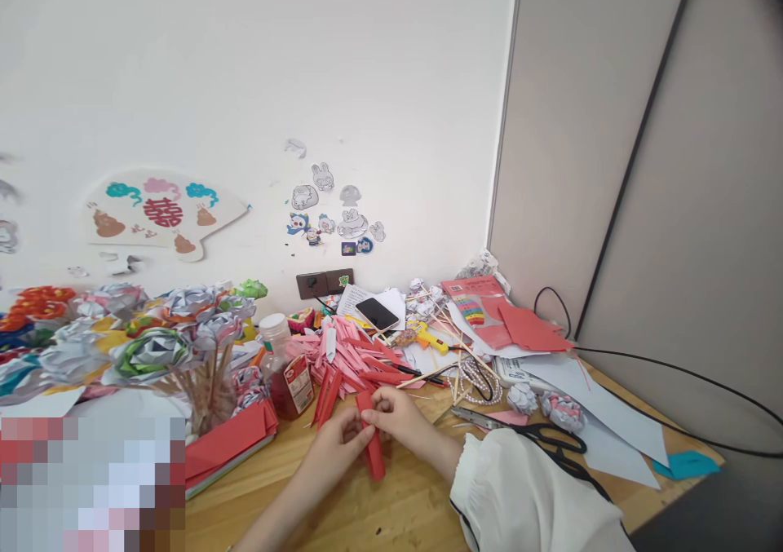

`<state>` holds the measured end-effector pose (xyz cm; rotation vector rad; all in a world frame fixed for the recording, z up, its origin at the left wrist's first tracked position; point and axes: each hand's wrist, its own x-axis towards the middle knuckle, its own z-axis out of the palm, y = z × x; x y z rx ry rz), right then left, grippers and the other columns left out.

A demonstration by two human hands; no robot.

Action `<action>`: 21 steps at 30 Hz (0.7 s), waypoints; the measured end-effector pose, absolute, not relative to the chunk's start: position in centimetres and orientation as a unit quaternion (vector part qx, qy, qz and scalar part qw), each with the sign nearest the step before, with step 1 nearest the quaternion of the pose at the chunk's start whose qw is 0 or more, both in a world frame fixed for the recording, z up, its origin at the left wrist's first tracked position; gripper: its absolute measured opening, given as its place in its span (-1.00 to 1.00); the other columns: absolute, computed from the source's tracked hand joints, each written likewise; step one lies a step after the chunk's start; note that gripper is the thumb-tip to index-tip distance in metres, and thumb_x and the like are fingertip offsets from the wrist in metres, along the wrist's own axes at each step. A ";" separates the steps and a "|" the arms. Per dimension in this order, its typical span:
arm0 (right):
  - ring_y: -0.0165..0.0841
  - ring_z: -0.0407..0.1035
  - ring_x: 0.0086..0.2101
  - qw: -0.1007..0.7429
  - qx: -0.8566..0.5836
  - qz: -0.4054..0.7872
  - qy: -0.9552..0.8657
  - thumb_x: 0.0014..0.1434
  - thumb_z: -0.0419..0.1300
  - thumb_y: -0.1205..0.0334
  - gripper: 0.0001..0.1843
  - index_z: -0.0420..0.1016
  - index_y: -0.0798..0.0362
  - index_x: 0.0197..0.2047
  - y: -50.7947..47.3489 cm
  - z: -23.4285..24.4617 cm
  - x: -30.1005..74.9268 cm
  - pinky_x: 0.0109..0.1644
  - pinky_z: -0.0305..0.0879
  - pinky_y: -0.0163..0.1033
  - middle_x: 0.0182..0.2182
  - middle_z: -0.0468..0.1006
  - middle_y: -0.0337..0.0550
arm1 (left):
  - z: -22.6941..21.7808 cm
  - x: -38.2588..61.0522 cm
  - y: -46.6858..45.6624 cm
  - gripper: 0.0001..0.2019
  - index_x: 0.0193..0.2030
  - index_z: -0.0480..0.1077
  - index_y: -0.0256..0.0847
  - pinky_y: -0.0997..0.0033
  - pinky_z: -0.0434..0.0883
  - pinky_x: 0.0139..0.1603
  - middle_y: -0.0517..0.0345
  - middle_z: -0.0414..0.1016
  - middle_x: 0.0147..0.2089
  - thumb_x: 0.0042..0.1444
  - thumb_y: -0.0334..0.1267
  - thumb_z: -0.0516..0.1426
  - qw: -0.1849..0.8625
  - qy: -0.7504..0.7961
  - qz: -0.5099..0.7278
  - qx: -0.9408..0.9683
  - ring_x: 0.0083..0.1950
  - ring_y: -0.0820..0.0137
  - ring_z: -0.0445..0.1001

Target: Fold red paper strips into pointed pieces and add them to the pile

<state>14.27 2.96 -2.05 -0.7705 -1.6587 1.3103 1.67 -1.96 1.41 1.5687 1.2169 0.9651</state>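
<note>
Near the front of the wooden desk, both of my hands are closed on one narrow folded strip of red paper. My left hand pinches it from the left, about midway along. Higher up, my right hand grips it from the right with bent fingers. The strip stands out below my fingers, and its middle is partly hidden by them. Just beyond my hands lies a heap of pink and red folded paper strips. A stack of red paper sheets lies to the left.
Black-handled scissors lie by my right forearm. Behind the heap are a phone and a yellow glue gun. A clear jar and a red box stand left of it. Paper flowers crowd the left; a black cable runs right.
</note>
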 end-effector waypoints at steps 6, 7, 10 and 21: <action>-0.47 0.23 -0.49 0.457 -0.291 0.560 -0.627 -0.12 0.17 0.12 -0.76 0.35 0.13 -0.44 2.5 -1.2 14.2 -0.39 0.14 -0.37 -0.53 0.36 -0.26 | 0.8 1.6 -1.7 -0.80 -0.42 0.29 -0.29 0.40 0.30 -0.31 0.13 0.40 -0.42 -0.16 -0.19 0.11 0.449 0.489 0.396 0.634 -0.35 0.36 0.36; -0.47 0.24 -0.48 0.457 -0.285 0.573 -0.618 -0.11 0.16 0.12 -0.76 0.35 0.14 -0.44 2.4 -1.0 14.3 -0.38 0.14 -0.37 -0.53 0.36 -0.26 | 0.7 1.6 -1.7 -0.80 -0.42 0.29 -0.29 0.40 0.30 -0.31 0.14 0.40 -0.43 -0.16 -0.19 0.10 0.452 0.491 0.393 0.633 -0.35 0.36 0.36; -0.46 0.24 -0.48 0.454 -0.278 0.600 -0.597 -0.14 0.18 0.14 -0.78 0.37 0.14 -0.47 2.1 -0.6 14.4 -0.37 0.14 -0.36 -0.54 0.36 -0.27 | 0.5 1.5 -1.7 -0.79 -0.43 0.30 -0.29 0.41 0.30 -0.33 0.15 0.41 -0.44 -0.18 -0.18 0.11 0.453 0.497 0.386 0.631 -0.36 0.36 0.37; -0.50 0.20 -0.53 0.474 -0.277 0.646 -0.530 -0.19 0.22 0.21 -0.81 0.37 0.16 -0.50 2.0 -0.5 14.5 -0.42 0.10 -0.38 -0.58 0.33 -0.29 | -0.8 2.1 -1.7 -0.68 -0.45 0.30 -0.30 0.43 0.28 -0.41 0.14 0.44 -0.50 -0.15 -0.02 0.09 0.535 0.465 0.396 0.584 -0.46 0.39 0.38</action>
